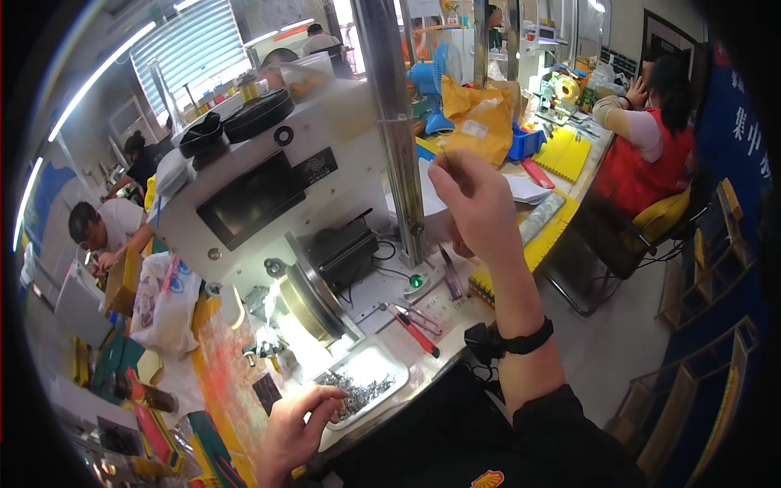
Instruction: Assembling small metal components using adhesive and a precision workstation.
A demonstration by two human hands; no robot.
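My left hand (299, 424) is at the near left edge of a white tray (401, 368), its fingers bent and drawn in toward the thumb. Small thin dark pieces (358, 394) lie heaped in that tray. Anything between the left fingertips is too small to make out. Raised beside an upright metal post (396, 138), my right hand (480, 207) has its fingers curled and pinched together; what they hold, if anything, cannot be made out. A black strap (529, 338) with a small device circles my right wrist. Beyond the tray stands a lit machine with a round drum (309, 301).
A red-handled cutter (419, 335) and pink-handled tool (423, 319) lie right of the tray. The machine's white housing (325, 122) carries a dark screen (254, 199). A white plastic bag (165, 302) sits left. A co-worker in a red vest (651, 167) sits at the right.
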